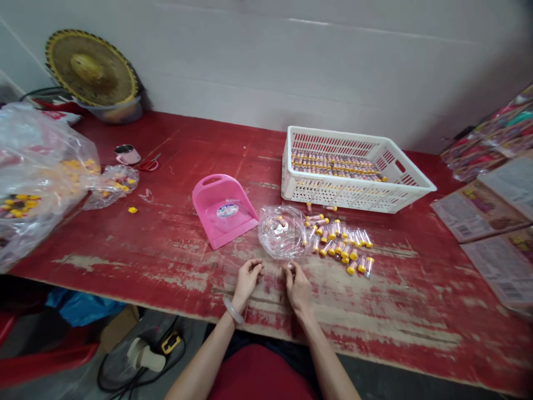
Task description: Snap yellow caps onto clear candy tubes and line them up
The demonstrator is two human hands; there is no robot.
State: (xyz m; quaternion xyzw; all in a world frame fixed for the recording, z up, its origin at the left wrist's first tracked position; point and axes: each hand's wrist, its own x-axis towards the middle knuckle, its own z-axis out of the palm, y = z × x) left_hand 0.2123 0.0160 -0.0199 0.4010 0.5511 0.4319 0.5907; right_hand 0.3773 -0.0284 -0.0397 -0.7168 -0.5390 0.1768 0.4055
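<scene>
My left hand [249, 279] is just above the near part of the table, thumb and fingers drawn together; anything in the pinch is too small to make out. Close to its right, my right hand [298, 290] is closed around a small clear tube [290, 266], of which only a pale round end shows. A crumpled clear plastic bag [280, 236] lies beyond both hands, with a small tube on it. Right of the bag are several small clear tubes with yellow caps [333, 247], loosely scattered on their sides.
A white plastic crate [358, 191] holds rows of capped tubes. A pink dustpan [227, 214] lies left of the bag. Large plastic bags [37, 166], a mug [128, 154] and red-handled scissors [150, 164] are at left; printed boxes [483, 211] stack at right on the worn red table [166, 266].
</scene>
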